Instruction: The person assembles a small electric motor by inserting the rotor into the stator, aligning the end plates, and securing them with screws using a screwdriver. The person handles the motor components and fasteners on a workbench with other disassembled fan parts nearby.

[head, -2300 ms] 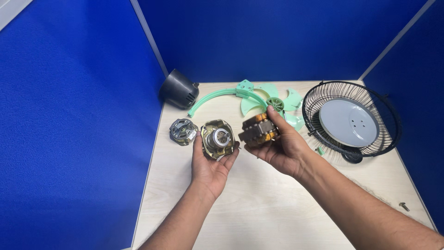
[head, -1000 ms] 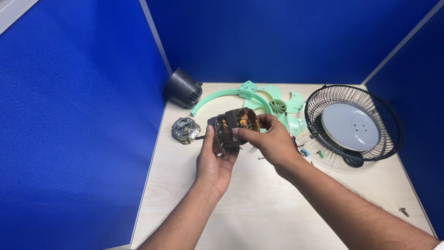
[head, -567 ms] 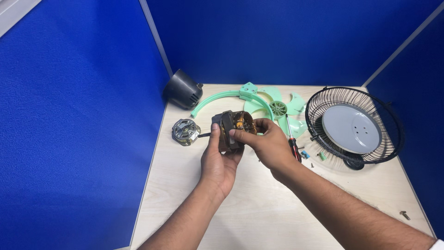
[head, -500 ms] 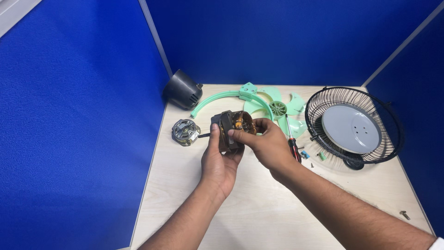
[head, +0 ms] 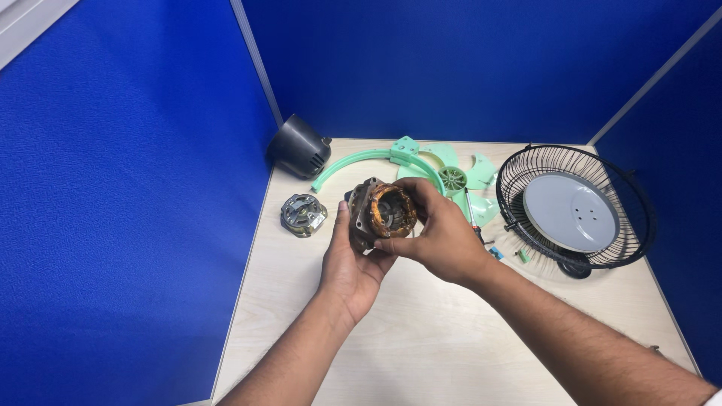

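Both hands hold a fan motor [head: 380, 213] above the table: a metal housing with copper windings showing in its open face. My left hand [head: 352, 263] cups it from below and behind, thumb up along its left side. My right hand [head: 440, 233] grips its right side, fingers curled over the top and thumb at the lower front. A second silver motor end cover [head: 304, 214] lies on the table to the left of the hands.
A dark grey motor shell [head: 299, 156] lies at the back left by the blue partition. A mint green ring and fan blade [head: 444, 171] lie behind the hands. A black wire fan guard with grey disc [head: 575, 207] sits at right. Small screws [head: 519, 256] lie nearby.
The two motor parts, held apart earlier, have been brought together. The joined motor has turned so its open, copper-wound face now points toward me.
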